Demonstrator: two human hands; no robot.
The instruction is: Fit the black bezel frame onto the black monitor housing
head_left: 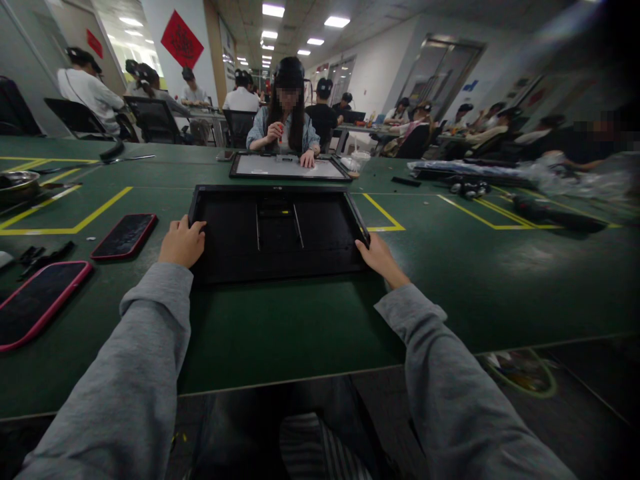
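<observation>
A large black monitor back panel (pixel 277 230) lies flat on the green table (pixel 280 327) in front of me. My left hand (pixel 181 242) is curled around its near-left edge. My right hand (pixel 381 259) grips its near-right corner. Both arms wear grey sleeves. The panel has a recessed centre with two thin rails.
Two phones with pink cases (pixel 124 235) (pixel 37 300) lie at the left, with small black tools (pixel 43 255) between them. A metal bowl (pixel 17 180) stands far left. Opposite, a person (pixel 286 113) works on a white panel (pixel 287 167). Yellow tape lines (pixel 75 223) mark the table.
</observation>
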